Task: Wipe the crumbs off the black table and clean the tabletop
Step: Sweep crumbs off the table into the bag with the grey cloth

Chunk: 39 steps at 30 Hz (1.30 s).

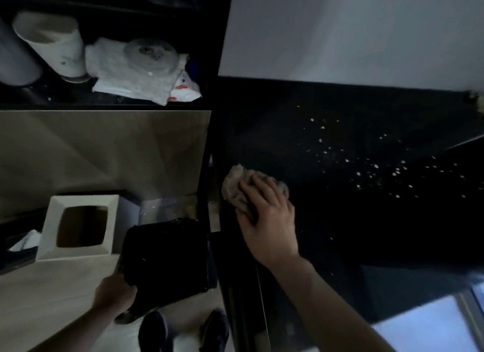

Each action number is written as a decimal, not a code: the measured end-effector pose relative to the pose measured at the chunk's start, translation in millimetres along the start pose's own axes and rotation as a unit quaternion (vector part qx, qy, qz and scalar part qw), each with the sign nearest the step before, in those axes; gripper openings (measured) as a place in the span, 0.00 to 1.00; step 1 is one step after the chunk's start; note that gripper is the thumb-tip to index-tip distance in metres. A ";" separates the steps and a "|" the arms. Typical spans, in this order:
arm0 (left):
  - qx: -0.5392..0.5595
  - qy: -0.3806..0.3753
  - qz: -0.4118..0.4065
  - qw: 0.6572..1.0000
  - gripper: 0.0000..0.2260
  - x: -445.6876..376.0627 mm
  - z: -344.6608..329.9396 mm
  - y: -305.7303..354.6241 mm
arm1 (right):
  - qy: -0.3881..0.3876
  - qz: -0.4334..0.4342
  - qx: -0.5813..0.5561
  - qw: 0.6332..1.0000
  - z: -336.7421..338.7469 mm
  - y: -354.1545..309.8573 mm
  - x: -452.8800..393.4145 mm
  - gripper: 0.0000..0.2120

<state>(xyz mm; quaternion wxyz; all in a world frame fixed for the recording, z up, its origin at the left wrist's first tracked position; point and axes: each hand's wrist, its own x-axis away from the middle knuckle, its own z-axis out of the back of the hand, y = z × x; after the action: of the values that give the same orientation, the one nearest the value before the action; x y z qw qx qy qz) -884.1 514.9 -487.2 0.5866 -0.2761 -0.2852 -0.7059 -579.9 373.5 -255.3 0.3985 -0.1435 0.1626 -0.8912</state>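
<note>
A crumpled grey-brown rag (pixel 251 189) is pressed flat under the right hand (pixel 267 218), fingers spread over it, at the left edge of the black table (pixel 353 246). So the grip's closed down on the cloth, more palm than pinch. The crumbs (pixel 366 163) are scattered off to the right and further back from the rag, strung out in a loose diagonal band, well apart from the cloth, so they'd probably need to be swept back toward that left edge. Right below the edge, a black-lined bin (pixel 167 262) is held by its rim in the left hand (pixel 115 296), mouth tipped toward the table; what's inside can't be made out, too dark. Beside it a white square-topped box (pixel 78 225) sits on the floor, its opening looking empty.
</note>
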 end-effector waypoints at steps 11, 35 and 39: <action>-0.049 0.006 -0.062 0.997 0.09 101.8 61.6 -33.4 | 0.017 -0.050 -0.042 0.998 -10.3 3.5 143.8 0.23; 0.033 0.006 0.088 0.996 0.12 249.8 -62.8 -49.3 | -0.018 -0.048 0.004 0.999 44.6 126.9 92.0 0.26; 0.024 -0.029 0.094 0.995 0.14 237.7 -101.9 -72.9 | -0.003 0.021 -0.021 1.000 30.6 119.6 133.7 0.25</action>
<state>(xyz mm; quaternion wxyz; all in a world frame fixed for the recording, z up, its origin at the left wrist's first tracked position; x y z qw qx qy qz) -999.5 292.3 -390.6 0.6479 -0.3082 -0.2917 -0.6326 -574.4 191.6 -259.1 0.4142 -0.1516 0.1832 -0.8786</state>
